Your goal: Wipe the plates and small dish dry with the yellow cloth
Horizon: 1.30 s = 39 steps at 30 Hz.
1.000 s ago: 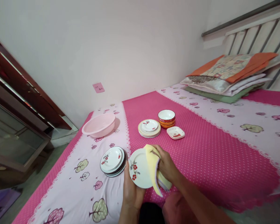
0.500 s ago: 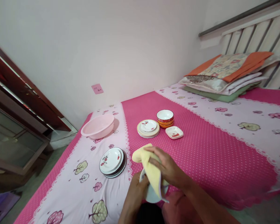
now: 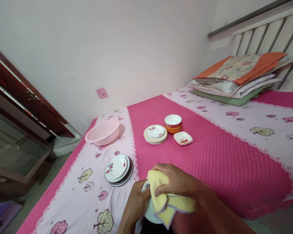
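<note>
My left hand: gripping white plate | my right hand: clamped on yellow cloth, against plate | position: bed's near edge

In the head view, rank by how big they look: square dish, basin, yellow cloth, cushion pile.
Largest to smallest, by visible area:
1. Cushion pile
2. Yellow cloth, partly covered and nearer the camera, so its real size against the basin is unsure
3. Basin
4. Square dish
</note>
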{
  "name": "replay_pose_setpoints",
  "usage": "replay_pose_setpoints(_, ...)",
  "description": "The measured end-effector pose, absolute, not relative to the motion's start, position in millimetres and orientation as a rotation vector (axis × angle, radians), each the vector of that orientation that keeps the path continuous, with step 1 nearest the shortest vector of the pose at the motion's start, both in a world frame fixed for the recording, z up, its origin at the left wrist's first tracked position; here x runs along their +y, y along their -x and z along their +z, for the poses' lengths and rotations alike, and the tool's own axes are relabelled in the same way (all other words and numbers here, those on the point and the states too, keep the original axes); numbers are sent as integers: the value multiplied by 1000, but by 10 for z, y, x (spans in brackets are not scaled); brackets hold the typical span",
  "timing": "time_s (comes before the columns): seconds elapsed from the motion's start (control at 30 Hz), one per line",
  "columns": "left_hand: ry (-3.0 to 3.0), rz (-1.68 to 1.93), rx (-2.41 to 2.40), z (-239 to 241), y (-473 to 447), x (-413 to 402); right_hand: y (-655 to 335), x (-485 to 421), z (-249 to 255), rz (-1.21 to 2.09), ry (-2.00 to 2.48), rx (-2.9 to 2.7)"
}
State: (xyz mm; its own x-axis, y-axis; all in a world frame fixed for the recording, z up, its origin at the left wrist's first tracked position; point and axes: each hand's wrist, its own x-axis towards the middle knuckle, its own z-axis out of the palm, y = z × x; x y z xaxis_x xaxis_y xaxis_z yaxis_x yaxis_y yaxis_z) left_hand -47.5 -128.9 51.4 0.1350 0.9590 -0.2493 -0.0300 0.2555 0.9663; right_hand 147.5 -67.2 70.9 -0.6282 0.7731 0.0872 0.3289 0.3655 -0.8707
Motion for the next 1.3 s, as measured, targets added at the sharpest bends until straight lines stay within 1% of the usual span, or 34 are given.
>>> replay_pose_setpoints(0.17, -883, 1125, 1167, 493, 427, -1272, -1497, -581, 528, 1259, 1001, -2022)
replay_pose_setpoints(0.27, -732, 1272, 1171, 494, 353, -1264, -1478, -568, 412, 1321, 960, -1855)
replay_pose_setpoints(0.4, -557, 1467, 1188, 463, 265, -1242, -1353, -587, 226, 1465, 882, -1528)
replay_pose_setpoints(0.6, -486, 1738, 1312, 447, 108, -1252, -997, -794, 22, 1712, 788, -918)
replay_pose_setpoints(0.73, -578, 1796, 1376, 504, 31, -1273, -823, -1010, 5, 1899, 686, -642)
replay_pose_setpoints(0.87, -714, 1747, 1426, 520, 76, -1253, -847, -1036, 20, 1912, 683, -643)
replay_pose_setpoints(0.93, -779, 1711, 1435, 468, 132, -1233, -933, -979, 37, 1765, 753, -725)
replay_pose_setpoints(0.97, -779, 1705, 1442, 430, 157, -1226, -988, -944, 47, 1638, 806, -798)
replay_pose_setpoints(1.07, -603, 1736, 1426, 348, 188, -1229, -1179, -855, 89, 1067, 934, -1128)
replay_pose_setpoints(1.13, -449, 1736, 1276, 375, 158, -1249, -1295, -819, 122, 626, 877, -1375)
replay_pose_setpoints(1.2, -363, 1671, 1046, 466, 109, -1265, -1378, -801, 152, 266, 722, -1575)
replay_pose_setpoints(1.23, -328, 1630, 951, 520, 90, -1266, -1404, -796, 163, 139, 649, -1651)
replay_pose_setpoints(1.3, -255, 1558, 847, 604, 79, -1252, -1430, -793, 175, -7, 572, -1750)
